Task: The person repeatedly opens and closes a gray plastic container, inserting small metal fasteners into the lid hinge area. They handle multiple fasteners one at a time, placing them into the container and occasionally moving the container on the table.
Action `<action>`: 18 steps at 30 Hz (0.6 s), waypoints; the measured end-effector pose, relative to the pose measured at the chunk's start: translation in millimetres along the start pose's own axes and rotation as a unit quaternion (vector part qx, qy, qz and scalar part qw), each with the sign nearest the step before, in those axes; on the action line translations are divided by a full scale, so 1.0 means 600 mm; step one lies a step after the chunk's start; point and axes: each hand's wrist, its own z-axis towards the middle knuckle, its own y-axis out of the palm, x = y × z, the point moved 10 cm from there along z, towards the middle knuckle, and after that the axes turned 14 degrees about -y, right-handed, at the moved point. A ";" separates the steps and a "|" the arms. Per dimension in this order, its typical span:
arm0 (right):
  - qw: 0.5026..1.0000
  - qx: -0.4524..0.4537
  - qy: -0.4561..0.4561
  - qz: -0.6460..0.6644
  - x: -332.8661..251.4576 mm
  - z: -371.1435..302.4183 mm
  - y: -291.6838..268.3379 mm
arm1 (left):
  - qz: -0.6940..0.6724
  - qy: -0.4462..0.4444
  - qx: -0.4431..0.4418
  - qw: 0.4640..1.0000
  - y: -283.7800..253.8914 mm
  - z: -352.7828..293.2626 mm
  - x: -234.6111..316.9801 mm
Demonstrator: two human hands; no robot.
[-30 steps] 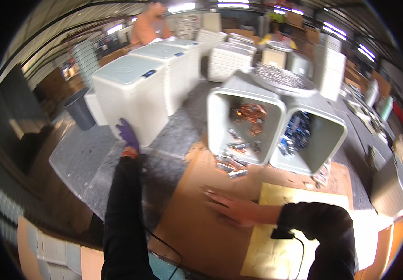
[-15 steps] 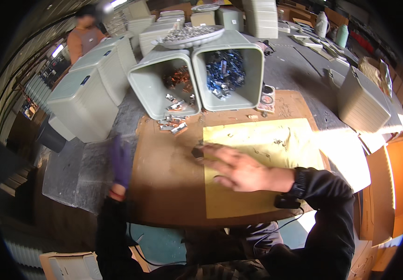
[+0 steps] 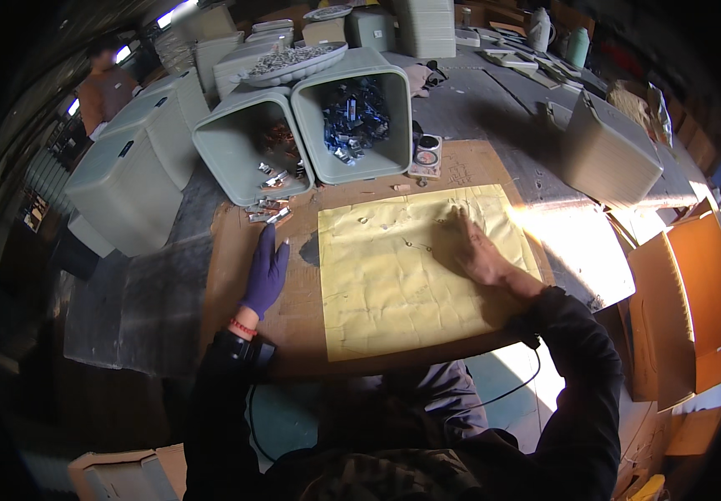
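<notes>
My left hand (image 3: 267,271), in a purple glove with bare fingertips, is over the brown cardboard with its fingers stretched forward and thumb apart. Its fingertips come up to a small pile of metal clips (image 3: 270,209) in front of the left bin; no clip shows in its grip. My bare right hand (image 3: 481,255) is on the right half of a yellow sheet (image 3: 394,309). Its fingers are pressed together and point down at the sheet, where small dark bits lay; whatever they pinch is hidden. Small thin wire-like pieces (image 3: 417,245) lie on the sheet beside it.
Two grey-green bins lie on their sides: the left bin (image 3: 214,154) holds copper-coloured and silver parts, the right bin (image 3: 402,125) blue ones. A heaped tray (image 3: 294,67) rests on top. Stacked bins (image 3: 118,192) stand left, another stack (image 3: 615,159) right. A person (image 3: 103,96) stands far left.
My right hand has moved right, from the sheet's left edge to its right half. My left hand has come from the table's left side to the metal clips. The view has shifted.
</notes>
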 end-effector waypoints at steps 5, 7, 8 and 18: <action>0.998 -0.045 0.005 0.054 -0.115 0.063 0.018 | -0.033 -0.044 0.167 0.985 -0.084 0.072 -0.059; 0.999 0.034 -0.021 0.026 -0.175 0.110 -0.062 | -0.247 -0.120 0.191 0.942 -0.119 0.090 -0.121; 0.993 0.088 -0.077 0.020 -0.209 0.151 -0.117 | -0.314 -0.138 0.202 0.918 -0.131 0.097 -0.143; 0.988 0.055 -0.121 -0.084 -0.218 0.810 -0.309 | -0.459 -0.260 0.116 0.842 -0.113 0.100 -0.227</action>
